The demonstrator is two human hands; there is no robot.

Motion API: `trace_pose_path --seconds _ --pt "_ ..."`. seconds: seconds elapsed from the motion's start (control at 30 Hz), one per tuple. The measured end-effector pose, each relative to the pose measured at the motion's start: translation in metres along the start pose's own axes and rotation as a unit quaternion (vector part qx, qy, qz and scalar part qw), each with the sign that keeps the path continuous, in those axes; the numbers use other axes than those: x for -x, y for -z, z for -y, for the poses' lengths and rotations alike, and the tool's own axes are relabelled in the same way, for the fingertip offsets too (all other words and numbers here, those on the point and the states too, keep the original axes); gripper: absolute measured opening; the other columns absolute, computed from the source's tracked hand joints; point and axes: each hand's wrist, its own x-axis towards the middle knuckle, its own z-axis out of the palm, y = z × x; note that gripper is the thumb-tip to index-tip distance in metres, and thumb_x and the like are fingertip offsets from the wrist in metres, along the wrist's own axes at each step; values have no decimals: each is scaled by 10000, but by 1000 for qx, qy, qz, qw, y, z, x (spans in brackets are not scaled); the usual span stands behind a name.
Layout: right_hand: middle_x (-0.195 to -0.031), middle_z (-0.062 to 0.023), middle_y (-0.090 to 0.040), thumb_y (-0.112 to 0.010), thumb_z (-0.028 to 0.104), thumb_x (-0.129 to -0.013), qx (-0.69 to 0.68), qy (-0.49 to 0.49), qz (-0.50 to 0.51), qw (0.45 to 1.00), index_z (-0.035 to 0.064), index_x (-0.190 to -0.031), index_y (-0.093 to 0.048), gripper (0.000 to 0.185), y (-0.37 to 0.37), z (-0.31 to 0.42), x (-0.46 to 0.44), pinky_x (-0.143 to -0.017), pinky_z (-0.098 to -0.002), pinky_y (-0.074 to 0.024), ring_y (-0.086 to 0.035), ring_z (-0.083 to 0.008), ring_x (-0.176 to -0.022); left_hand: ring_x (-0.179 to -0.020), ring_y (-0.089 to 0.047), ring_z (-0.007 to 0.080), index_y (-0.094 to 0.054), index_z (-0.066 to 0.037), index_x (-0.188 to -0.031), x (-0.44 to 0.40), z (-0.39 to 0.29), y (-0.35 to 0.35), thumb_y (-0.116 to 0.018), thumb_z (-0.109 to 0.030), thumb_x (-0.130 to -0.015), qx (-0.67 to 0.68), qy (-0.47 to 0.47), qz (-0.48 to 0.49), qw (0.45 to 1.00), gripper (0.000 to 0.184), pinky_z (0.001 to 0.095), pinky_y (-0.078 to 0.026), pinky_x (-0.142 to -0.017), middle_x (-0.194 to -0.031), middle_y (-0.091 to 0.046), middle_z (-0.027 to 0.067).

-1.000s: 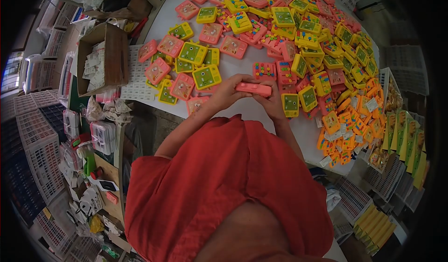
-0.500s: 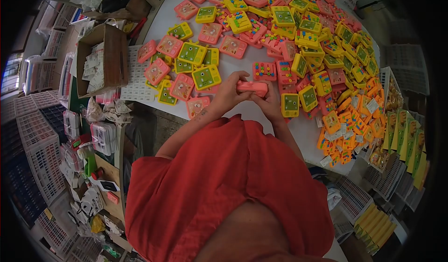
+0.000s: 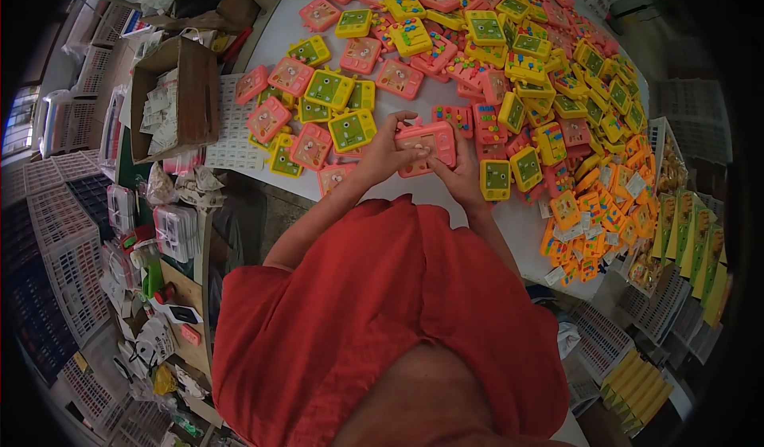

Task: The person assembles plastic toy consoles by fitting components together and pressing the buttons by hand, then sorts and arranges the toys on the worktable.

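Observation:
A pink toy (image 3: 427, 146) is held between both hands above the front part of the white table, its panel face turned up. My left hand (image 3: 385, 154) grips its left side, with the thumb on the face. My right hand (image 3: 460, 170) holds the lower right edge, its thumb near the toy's bottom. Just behind the toy lies a pink toy with coloured beads (image 3: 452, 117). Yellow toys with green panels (image 3: 352, 131) and more pink toys (image 3: 310, 146) are heaped to the left of my hands.
Yellow and pink toys (image 3: 549, 140) pile up at the right, beside small orange toys (image 3: 585, 216) with white tags. At the left stand an open cardboard box (image 3: 199, 101) of paper slips and a cluttered side shelf (image 3: 187, 343). The white table (image 3: 274, 29) ends near my body.
The pink toy has turned from its narrow edge to show its panel face. Both hands have shifted their grip around it and stay in nearly the same place.

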Motion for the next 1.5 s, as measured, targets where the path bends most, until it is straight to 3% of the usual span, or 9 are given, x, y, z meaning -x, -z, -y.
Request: trace_pose_path --seconds 0.17,0.27,0.37,0.43,0.5,0.57,0.63,0.73,1.5 --pt "-1357 -128 -363 -573 76 -880 -36 -11 -26 999 7 -1432 -155 696 -6 -8 0 -978 -289 -373 -431 -162 -1188 -952 -499 171 -243 -103 -1414 6 8 -8 -818 -92 -658 21 -46 -9 999 950 272 -456 -833 -1111 -424 97" --pt "-1380 -140 -330 -546 119 -903 -23 13 -40 999 0 -1433 -133 682 -14 -14 5 -1004 -305 -341 -407 -181 -1216 -970 -511 177 -188 -101 -1440 10 2 -10 -830 -91 -640 -238 -106 -90 961 1027 259 -488 -763 -1135 -408 101" --pt "-1384 -146 -316 -524 136 -915 -1 8 -41 999 -10 -1429 -117 672 -16 -4 7 -1013 -325 -328 -399 -192 -1227 -964 -529 188 -183 -78 -1437 7 -1 -11 -811 -75 -661 -208 -103 -94 968 998 278 -500 -739 -1131 -405 116" --pt "-1356 -138 -348 -538 129 -907 -21 7 -34 999 -2 -1416 -169 641 -13 5 8 -998 -323 -343 -411 -193 -1210 -947 -542 188 -253 -62 -1395 11 -3 -16 -781 -70 -694 165 -11 -82 983 878 288 -492 -726 -1073 -451 116" --pt "-1328 -129 -379 -551 123 -900 -45 5 -30 999 7 -1403 -221 612 -7 16 7 -982 -321 -358 -423 -193 -1193 -929 -552 195 -337 -62 -1331 17 -7 -7 -773 -66 -696 159 38 -62 985 770 297 -487 -733 -1031 -482 109" --pt "-1181 -94 -498 -597 96 -870 220 139 -95 961 14 -1272 -450 436 3 31 5 -868 -274 -433 -519 -151 -1038 -911 -563 203 -422 -63 -1266 20 -18 -2 -765 -61 -699 153 85 -39 984 663 307 -481 -741 -989 -513 103" --pt "-1092 -75 -538 -621 84 -851 203 127 -102 966 12 -1169 -532 338 7 51 8 -793 -246 -450 -544 -123 -932 -874 -585 224 -533 -58 -1103 28 -35 -5 -750 -48 -703 -213 -172 -113 955 455 308 -490 -686 -938 -560 85" --pt "-940 -44 -594 -653 67 -827 154 84 -106 979 9 -1011 -637 194 1 74 9 -674 -204 -463 -564 -74 -762 -836 -563 277 -588 -61 -1036 32 -42 -8 -704 -24 -718 -266 -236 -132 925 340 350 -484 -693 -981 -571 98" --pt "-732 -7 -633 -626 88 -854 -6 -93 -82 992 -6 -890 -668 110 -17 87 7 -575 -196 -462 -562 -45 -652 -919 -544 253 -573 -55 -1102 34 -49 -3 -571 -91 -721 -458 -337 -119 814 382 369 -442 -776 -1009 -548 79"
